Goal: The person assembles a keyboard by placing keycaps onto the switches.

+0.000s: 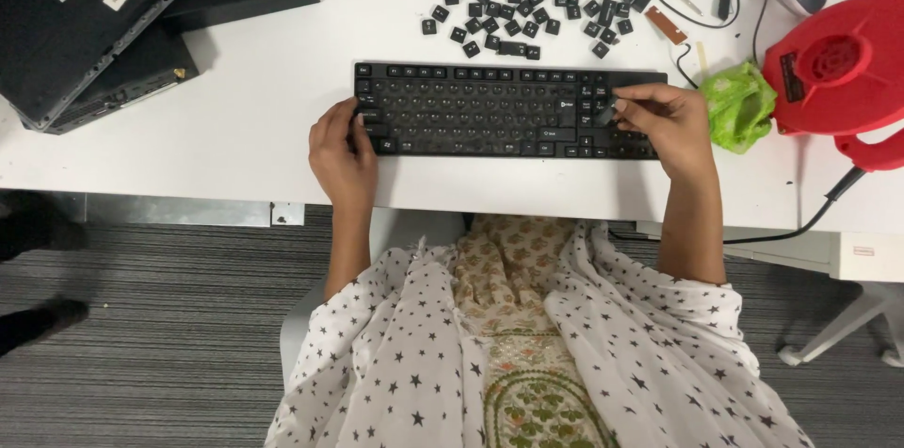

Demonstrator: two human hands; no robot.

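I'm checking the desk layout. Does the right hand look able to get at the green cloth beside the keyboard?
Probably yes. The right hand rests on the keyboard's right end, and the green cloth lies just beside it on the white table, with nothing between them.

The right hand covers the right end of the black keyboard — what its fingertips pinch is too small to identify. The left hand hides the keyboard's left edge. The red blower and the dark cases are cut off by the frame edges.
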